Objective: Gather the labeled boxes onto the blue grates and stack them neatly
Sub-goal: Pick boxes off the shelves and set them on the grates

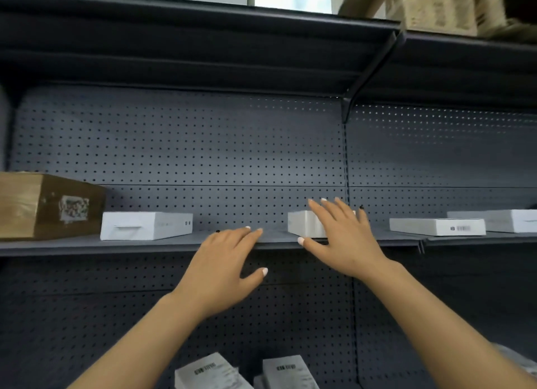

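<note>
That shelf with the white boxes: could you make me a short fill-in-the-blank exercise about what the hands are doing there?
1. The right hand reaches over a ____ box on the shelf.
2. The left hand has its fingertips at the shelf's front ____.
3. At the shelf's far left stands a brown ____ box.
4. The panel behind the shelf is full of small ____.

Missing words: white; edge; cardboard; holes

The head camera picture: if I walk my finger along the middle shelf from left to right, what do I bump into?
Brown cardboard box → white box with a tab → left hand → white box behind the right hand → right hand → white box with a barcode → white box at the edge.
</note>
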A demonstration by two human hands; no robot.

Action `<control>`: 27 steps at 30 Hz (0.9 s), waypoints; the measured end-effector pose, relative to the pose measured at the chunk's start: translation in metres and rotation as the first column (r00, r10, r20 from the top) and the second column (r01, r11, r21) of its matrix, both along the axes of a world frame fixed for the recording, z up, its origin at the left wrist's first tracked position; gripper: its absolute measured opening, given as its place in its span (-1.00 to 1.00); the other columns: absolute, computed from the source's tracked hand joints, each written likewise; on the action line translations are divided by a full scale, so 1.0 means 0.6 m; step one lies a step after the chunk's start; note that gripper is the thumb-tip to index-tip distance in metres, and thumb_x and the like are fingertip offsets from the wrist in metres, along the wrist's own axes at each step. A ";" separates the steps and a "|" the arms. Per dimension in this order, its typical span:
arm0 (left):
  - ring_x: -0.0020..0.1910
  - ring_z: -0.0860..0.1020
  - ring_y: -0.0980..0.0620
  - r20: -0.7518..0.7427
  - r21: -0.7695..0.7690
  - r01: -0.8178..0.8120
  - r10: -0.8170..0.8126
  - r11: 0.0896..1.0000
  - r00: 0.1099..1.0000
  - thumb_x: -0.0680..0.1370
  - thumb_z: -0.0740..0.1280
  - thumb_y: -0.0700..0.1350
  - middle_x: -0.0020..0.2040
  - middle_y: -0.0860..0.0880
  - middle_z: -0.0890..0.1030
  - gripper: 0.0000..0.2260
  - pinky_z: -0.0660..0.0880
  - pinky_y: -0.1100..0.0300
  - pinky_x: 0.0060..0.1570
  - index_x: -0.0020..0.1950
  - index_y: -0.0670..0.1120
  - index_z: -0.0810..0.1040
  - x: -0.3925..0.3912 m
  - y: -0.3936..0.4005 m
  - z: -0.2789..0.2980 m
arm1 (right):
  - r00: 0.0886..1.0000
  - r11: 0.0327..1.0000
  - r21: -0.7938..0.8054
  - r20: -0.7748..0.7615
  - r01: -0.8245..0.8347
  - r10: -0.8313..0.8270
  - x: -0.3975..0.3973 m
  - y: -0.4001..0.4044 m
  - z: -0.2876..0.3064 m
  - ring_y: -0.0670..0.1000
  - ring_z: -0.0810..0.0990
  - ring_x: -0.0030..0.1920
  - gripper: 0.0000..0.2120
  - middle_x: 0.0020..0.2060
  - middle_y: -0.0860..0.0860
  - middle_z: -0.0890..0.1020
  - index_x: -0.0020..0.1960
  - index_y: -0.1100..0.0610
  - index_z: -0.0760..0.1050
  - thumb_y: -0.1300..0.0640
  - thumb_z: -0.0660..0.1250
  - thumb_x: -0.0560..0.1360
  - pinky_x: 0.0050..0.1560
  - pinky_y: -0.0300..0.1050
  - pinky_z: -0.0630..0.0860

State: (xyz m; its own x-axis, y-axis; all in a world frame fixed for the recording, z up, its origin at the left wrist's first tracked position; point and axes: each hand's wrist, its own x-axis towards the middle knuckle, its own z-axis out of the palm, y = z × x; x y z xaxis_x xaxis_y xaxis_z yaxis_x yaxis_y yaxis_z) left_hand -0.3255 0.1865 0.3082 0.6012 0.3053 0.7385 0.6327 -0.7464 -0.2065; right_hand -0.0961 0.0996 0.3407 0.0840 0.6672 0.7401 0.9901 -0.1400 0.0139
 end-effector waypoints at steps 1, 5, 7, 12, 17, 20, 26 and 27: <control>0.45 0.18 0.10 0.002 0.002 0.002 -0.002 1.000 1.000 0.40 -0.15 0.37 0.49 0.09 0.23 -0.26 0.10 0.14 0.44 0.54 0.08 0.07 0.001 0.002 -0.001 | 1.000 1.000 0.006 -0.013 0.003 -0.003 0.001 0.004 -0.001 0.02 -0.04 0.51 -0.28 0.51 -0.04 0.10 0.54 -0.09 -0.06 -0.34 0.08 0.50 0.46 0.24 -0.07; 0.43 0.25 0.07 0.023 0.010 0.013 -0.013 1.000 1.000 0.43 -0.09 0.34 0.46 0.06 0.30 -0.29 0.14 0.13 0.40 0.52 0.05 0.16 0.001 0.003 -0.003 | 0.999 0.993 0.117 -0.033 0.004 0.000 -0.005 0.016 -0.012 0.02 0.20 0.37 -0.37 0.32 -0.05 0.33 0.41 -0.03 0.22 -0.33 0.16 0.46 0.26 0.17 0.33; 0.42 0.27 0.05 0.037 0.008 0.018 -0.019 1.000 0.999 0.44 -0.06 0.34 0.45 0.05 0.32 -0.30 0.15 0.12 0.40 0.52 0.05 0.19 0.001 0.002 -0.006 | 0.999 0.973 0.231 -0.038 0.016 -0.007 -0.014 0.021 -0.016 0.05 0.28 0.27 -0.49 0.21 -0.03 0.39 0.28 -0.01 0.33 -0.27 0.23 0.46 0.13 0.13 0.41; 0.35 0.40 0.03 0.046 0.039 -0.015 0.013 0.999 0.999 0.47 0.04 0.31 0.38 0.03 0.43 -0.36 0.28 0.07 0.33 0.47 0.02 0.30 0.000 0.000 -0.010 | 0.997 0.912 0.410 -0.076 0.019 0.014 -0.039 0.032 -0.029 0.12 0.40 0.14 -0.65 0.07 0.04 0.47 0.11 0.07 0.44 -0.10 0.37 0.42 0.03 0.18 0.43; 0.31 0.43 0.03 0.063 0.055 -0.028 0.024 0.998 0.998 0.48 0.10 0.29 0.35 0.04 0.46 -0.39 0.33 0.06 0.30 0.44 0.02 0.34 -0.019 0.000 -0.014 | 0.992 0.847 0.530 -0.068 -0.054 0.106 -0.058 0.029 -0.052 0.08 0.39 0.09 -0.64 0.02 0.02 0.47 0.07 0.04 0.41 -0.05 0.42 0.36 -0.03 0.15 0.45; 0.29 0.45 0.02 0.059 0.083 -0.059 0.055 0.995 0.997 0.48 0.11 0.29 0.33 0.03 0.48 -0.39 0.36 0.04 0.28 0.43 0.01 0.36 -0.038 0.003 -0.018 | 0.986 0.849 0.511 -0.023 -0.130 0.164 -0.082 0.030 -0.066 0.08 0.35 0.23 -0.57 0.16 0.04 0.46 0.21 -0.01 0.42 -0.14 0.27 0.39 0.11 0.20 0.43; 0.30 0.43 -0.01 0.109 0.100 -0.154 0.143 0.983 0.984 0.47 0.08 0.30 0.34 0.00 0.47 -0.37 0.37 0.00 0.30 0.43 -0.01 0.36 -0.107 0.020 -0.001 | 0.990 0.899 0.417 0.086 -0.134 0.108 -0.158 0.060 -0.079 0.16 0.31 0.39 -0.46 0.32 0.06 0.46 0.33 -0.05 0.38 -0.18 0.36 0.41 0.13 0.33 0.43; 0.30 0.43 -0.01 0.119 0.103 -0.170 0.158 0.980 0.980 0.47 0.07 0.30 0.33 0.00 0.47 -0.37 0.37 0.00 0.29 0.43 -0.02 0.36 -0.121 0.024 0.003 | 0.992 0.901 0.416 0.087 -0.124 0.096 -0.170 0.066 -0.075 0.17 0.33 0.38 -0.45 0.31 0.06 0.46 0.33 -0.04 0.38 -0.18 0.38 0.40 0.12 0.33 0.43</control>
State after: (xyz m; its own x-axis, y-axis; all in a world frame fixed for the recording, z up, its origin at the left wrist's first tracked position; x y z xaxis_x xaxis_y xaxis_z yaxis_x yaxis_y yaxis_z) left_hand -0.3982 0.2009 0.3103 0.4633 0.3050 0.8320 0.7681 -0.6065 -0.2054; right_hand -0.1982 0.1394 0.2954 -0.0274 0.2955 0.9549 0.9985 -0.0365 0.0400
